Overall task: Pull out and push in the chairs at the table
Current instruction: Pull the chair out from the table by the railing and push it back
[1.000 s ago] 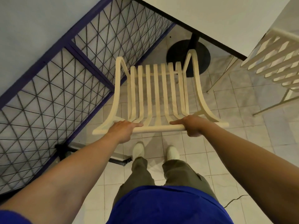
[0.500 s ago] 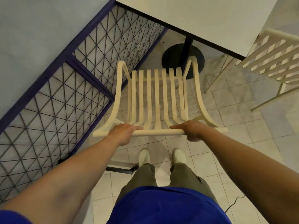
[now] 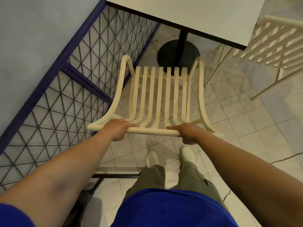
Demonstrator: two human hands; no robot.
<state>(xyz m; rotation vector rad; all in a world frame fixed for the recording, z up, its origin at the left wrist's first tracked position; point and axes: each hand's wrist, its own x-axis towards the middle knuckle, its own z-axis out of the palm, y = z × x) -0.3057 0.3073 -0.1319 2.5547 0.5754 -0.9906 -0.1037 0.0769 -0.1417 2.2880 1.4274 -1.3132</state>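
Head view: the cream slatted chair [image 3: 159, 95] is held by its top rail [image 3: 152, 132], with the seat facing 12 o'clock toward the worktop [image 3: 188, 17].

- The left grip [image 3: 120, 129] is curled over the rail toward its 9 o'clock end. The right grip [image 3: 188, 133] is wrapped round it toward 3 o'clock, thumb laid along the rail.
- The seat front is seen short of the worktop edge and not tucked under. Whether the chair is on its way out or in cannot be told.

Risks noted, as judgement only:

- The black pedestal base [image 3: 165, 51] sits dead ahead at 12 o'clock, close to the seat front. It could be struck by the front legs on a straight push.
- The wire mesh panel [image 3: 82, 71] runs just beside the chair's 9 o'clock arm. If the chair drifts that way, the frame could be scraped or caught in the wire.
- A second chair [image 3: 270, 41] stands at 2 o'clock, near but apart. Its thin legs could be clipped if the push is skewed right.
- The white shoes [image 3: 152, 158] are planted at 6 o'clock, just behind the rail. The rear legs are hidden, so toes could be caught on a pull.
- A dark foot bar [image 3: 114, 175] lies on the floor at 7 o'clock and could be tripped over on a backward step.
- Legs could be snagged in the grout lines of the tiled floor [image 3: 246, 128].
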